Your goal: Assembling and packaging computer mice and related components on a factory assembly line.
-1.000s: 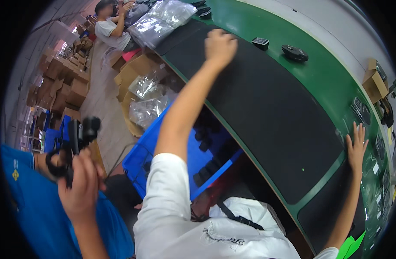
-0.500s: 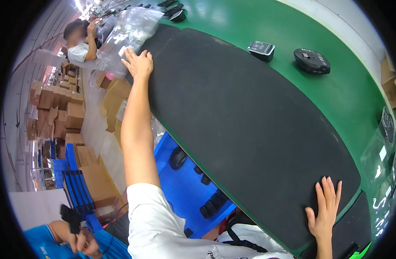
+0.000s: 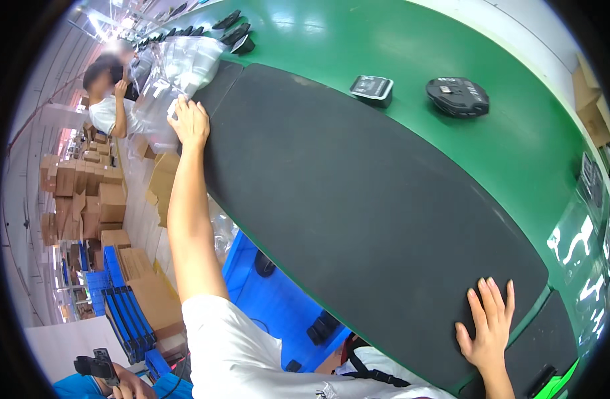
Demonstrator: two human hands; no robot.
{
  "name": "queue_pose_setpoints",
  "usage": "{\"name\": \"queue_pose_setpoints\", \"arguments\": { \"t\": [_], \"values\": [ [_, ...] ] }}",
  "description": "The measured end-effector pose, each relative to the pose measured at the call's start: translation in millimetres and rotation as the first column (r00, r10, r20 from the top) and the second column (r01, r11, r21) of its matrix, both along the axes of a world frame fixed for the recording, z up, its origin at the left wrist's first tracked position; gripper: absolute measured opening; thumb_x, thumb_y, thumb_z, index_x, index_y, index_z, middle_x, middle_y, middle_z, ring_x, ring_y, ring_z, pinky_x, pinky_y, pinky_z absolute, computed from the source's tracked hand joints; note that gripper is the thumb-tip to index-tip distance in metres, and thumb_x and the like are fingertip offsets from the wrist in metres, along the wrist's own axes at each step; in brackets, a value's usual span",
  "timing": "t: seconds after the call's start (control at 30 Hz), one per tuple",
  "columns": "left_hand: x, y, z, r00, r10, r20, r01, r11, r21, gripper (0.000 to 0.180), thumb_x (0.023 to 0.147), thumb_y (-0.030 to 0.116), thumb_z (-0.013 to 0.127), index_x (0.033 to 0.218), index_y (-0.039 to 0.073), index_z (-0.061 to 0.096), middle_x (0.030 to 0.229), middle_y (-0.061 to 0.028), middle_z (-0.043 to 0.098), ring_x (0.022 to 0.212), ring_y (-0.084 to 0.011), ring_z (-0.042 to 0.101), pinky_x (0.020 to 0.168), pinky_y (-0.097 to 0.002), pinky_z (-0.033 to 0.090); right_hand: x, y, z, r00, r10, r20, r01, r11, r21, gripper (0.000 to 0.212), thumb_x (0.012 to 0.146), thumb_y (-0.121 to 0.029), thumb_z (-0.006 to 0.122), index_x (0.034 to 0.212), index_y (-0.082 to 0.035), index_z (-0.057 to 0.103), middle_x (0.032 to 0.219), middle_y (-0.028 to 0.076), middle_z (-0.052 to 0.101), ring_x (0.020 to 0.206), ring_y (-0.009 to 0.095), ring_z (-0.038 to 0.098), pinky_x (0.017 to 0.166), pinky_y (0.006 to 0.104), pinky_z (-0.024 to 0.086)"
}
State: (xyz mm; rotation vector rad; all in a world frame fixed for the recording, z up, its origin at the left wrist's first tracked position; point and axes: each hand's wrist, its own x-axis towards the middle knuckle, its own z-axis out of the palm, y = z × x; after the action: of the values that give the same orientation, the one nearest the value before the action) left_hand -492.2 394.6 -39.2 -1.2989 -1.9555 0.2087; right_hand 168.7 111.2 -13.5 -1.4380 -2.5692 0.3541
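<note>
Black round-cornered mat [image 3: 358,199] is laid on glossy green tabletop [image 3: 411,40]; its R end is touched by R hand [image 3: 489,330], fingers spread, nothing held. Clear plastic bags [image 3: 185,66] by mat's L end are touched by L hand [image 3: 191,124], fingers part. bent, grip unclear. Black rounded device [image 3: 458,98] is seen beyond mat.

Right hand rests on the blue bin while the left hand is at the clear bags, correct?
No: the head view shows the right hand on the black mat, not the blue bin. The left hand is at the clear bags, as stated.
</note>
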Motion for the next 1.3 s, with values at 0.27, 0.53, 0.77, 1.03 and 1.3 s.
{"name": "queue_pose_setpoints", "arguments": {
  "t": [0.27,0.53,0.77,1.03,1.3],
  "values": [
    [53.4,-93.9,37.1,0.934,-0.358,-0.008,0.358,0.933,-0.017,0.04,0.083,0.002,0.057,0.121,0.011,0.065,0.129,-0.0054,0.06,0.119,-0.0224,0.055,0.091,-0.0394,0.045,-9.0,-14.2,14.2,0.997,0.003,-0.071,0.0,0.999,0.041,0.06,0.078,-0.021,0.069,0.132,-0.002,0.053,0.141,0.015,0.047,0.135,0.031,0.041,0.115,0.0585,0.021],
    [251.7,-229.0,76.3,0.816,-0.495,0.298,0.554,0.817,-0.162,0.04,0.079,0.001,0.059,0.118,0.007,0.066,0.118,-0.0145,0.061,0.107,-0.0316,0.057,0.086,-0.0421,0.05,-10.4,-37.0,-1.4,0.968,-0.003,-0.252,0.063,0.971,0.232,0.058,0.086,-0.024,0.067,0.136,-0.003,0.047,0.127,0.017,0.058,0.125,0.03,0.05,0.11,0.0458,0.033],
    [437.3,-327.9,90.8,0.556,-0.695,0.456,0.796,0.603,-0.051,0.036,0.075,0.001,0.063,0.111,0.006,0.065,0.117,-0.0159,0.06,0.096,-0.0336,0.061,0.081,-0.0429,0.05,-11.7,-33.4,14.9,0.5,-0.408,-0.764,-0.007,0.88,-0.475,0.088,0.095,-0.046,0.055,0.151,0.001,0.005,0.104,0.02,0.067,0.095,0.032,0.066,0.082,0.0385,0.052],
    [566.5,-406.0,99.8,-0.147,-0.579,0.802,0.959,0.116,0.26,0.026,0.079,0.014,0.068,0.104,0.007,0.068,0.108,-0.0135,0.067,0.096,-0.0258,0.067,0.076,-0.0367,0.053,74.3,-85.8,6.4,0.175,-0.578,-0.797,0.185,0.814,-0.55,0.078,0.092,-0.013,0.064,0.151,-0.002,0.014,0.08,0.006,0.057,0.064,0.01,0.056,0.054,0.023,0.046],
    [491.5,-126.2,80.3,0.101,-0.798,0.594,0.831,0.396,0.39,0.076,0.078,0.038,0.076,0.133,-0.006,0.047,0.134,-0.0268,0.049,0.127,-0.0395,0.045,0.107,-0.0434,0.037,136.7,-140.2,2.9,0.083,-0.583,-0.808,0.365,0.773,-0.52,0.067,0.093,-0.013,0.061,0.149,-0.004,0.026,0.081,0.004,0.058,0.067,0.007,0.054,0.055,0.02,0.043]
  ]
}}
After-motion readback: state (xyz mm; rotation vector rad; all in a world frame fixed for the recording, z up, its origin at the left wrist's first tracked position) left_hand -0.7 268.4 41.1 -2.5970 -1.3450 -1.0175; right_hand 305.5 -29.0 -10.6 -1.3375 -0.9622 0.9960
